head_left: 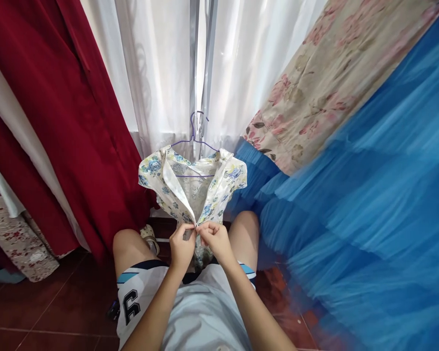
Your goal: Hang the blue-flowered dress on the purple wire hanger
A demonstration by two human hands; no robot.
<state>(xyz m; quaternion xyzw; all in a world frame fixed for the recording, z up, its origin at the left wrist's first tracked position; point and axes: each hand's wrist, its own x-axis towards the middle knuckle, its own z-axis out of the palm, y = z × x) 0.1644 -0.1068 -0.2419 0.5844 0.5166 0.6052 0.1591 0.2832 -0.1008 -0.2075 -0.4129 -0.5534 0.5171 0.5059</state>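
Note:
A white shirt with blue and yellow flowers [214, 204] hangs on a thin purple wire hanger [193, 139] in front of me. Its collar and upper front lie apart in a V. At the bottom of that V, my left hand [183, 243] pinches the left front edge between thumb and fingers. Close against it, my right hand [214, 239] pinches the other front edge. The fingertips of both hands meet there and hide whatever small fastening may lie between them. Below the hands, the lower part of the shirt hangs between my knees.
Dark red curtains [69, 122] hang on the left and white curtains [161, 63] behind the hanger. To the right are a floral cloth [296, 112] and layered blue tulle [351, 209]. A clog [149, 236] is by my left knee, above red floor tiles [66, 302].

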